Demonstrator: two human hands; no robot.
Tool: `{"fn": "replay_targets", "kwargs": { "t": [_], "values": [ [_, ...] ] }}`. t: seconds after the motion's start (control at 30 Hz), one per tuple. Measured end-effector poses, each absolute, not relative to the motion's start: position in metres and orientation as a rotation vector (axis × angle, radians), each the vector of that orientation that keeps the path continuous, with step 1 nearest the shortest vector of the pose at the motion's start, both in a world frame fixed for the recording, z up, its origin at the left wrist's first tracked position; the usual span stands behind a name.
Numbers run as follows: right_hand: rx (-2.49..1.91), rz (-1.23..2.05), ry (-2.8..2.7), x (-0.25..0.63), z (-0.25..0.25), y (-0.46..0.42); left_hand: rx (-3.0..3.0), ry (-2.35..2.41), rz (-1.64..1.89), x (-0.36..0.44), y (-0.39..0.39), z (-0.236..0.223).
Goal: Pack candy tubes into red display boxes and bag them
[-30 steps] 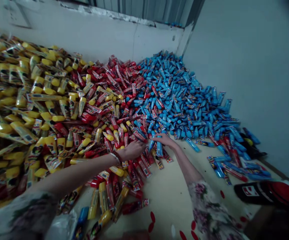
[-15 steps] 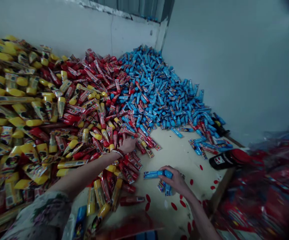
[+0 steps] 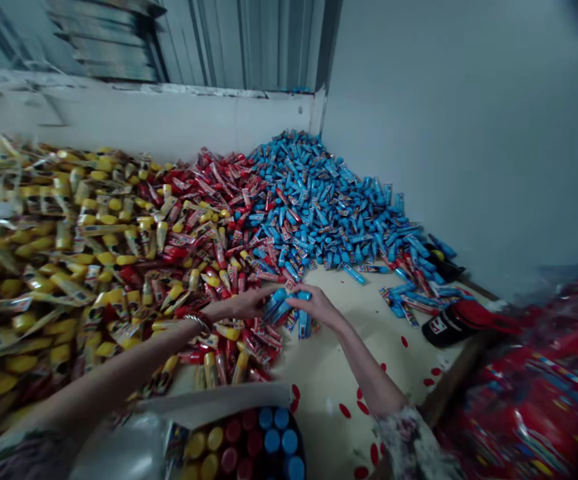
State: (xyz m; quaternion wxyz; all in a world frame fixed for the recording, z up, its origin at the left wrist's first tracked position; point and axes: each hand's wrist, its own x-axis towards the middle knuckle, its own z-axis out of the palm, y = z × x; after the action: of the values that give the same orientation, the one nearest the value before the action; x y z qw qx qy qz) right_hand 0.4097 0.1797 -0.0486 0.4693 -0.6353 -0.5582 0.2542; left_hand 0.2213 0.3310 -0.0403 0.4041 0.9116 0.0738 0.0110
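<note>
Head view: half-curled hands hold blue tubes.

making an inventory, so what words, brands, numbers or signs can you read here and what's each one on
No text is readable.
Black bottle: label marks too small and blurred.
Blue tubes by the left hand and right hand: print too small.
Piled yellow packets, red packets, blue packets: print too small.
Red bagged goods: print blurred.
</note>
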Motion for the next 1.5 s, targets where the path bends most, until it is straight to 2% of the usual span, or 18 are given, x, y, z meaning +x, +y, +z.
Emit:
{"fn": "replay_targets", "kwargs": {
  "t": [0.2,0.37,0.47,0.53,0.6,0.7,0.8,0.93,1.07,1.3,1.5],
  "values": [
    [-1.435,0.411,-1.638,0.366,0.059,0.196,2.208,0.543,0.318,0.193,0.289,0.074],
    [-1.127,0.291,-1.757,0.342,0.138,0.144,2.222,0.580,0.594,0.163,0.226,0.153],
    [-1.153,0.199,-1.720,0.350,0.156,0.073,2.324,0.607,0.864,0.121,0.161,0.180],
    [-1.157,0.286,-1.584,0.361,0.143,0.023,2.286,0.783,1.013,0.086,0.108,0.184],
    [-1.145,0.625,-1.495,0.369,0.107,-0.020,2.089,0.964,1.047,0.054,0.058,0.171],
    [-1.268,1.151,-1.396,0.361,0.033,-0.061,1.853,1.068,1.025,0.026,0.003,0.120],
    [-1.281,1.273,-1.274,0.333,-0.033,-0.075,1.698,1.097,0.968,0.031,-0.029,0.049],
    [-1.322,1.090,-1.342,0.304,-0.080,-0.067,1.561,1.317,1.104,0.066,-0.053,-0.031],
    [-1.343,0.752,-1.675,0.307,-0.094,-0.051,1.765,1.425,1.091,0.085,-0.061,-0.075],
    [-1.493,0.168,-2.245,0.314,-0.078,-0.056,2.221,1.371,0.749,0.068,-0.069,-0.108],
    [-1.586,-0.161,-2.510,0.293,-0.059,-0.064,2.436,1.369,0.457,0.073,-0.073,-0.103]
  ]
}}
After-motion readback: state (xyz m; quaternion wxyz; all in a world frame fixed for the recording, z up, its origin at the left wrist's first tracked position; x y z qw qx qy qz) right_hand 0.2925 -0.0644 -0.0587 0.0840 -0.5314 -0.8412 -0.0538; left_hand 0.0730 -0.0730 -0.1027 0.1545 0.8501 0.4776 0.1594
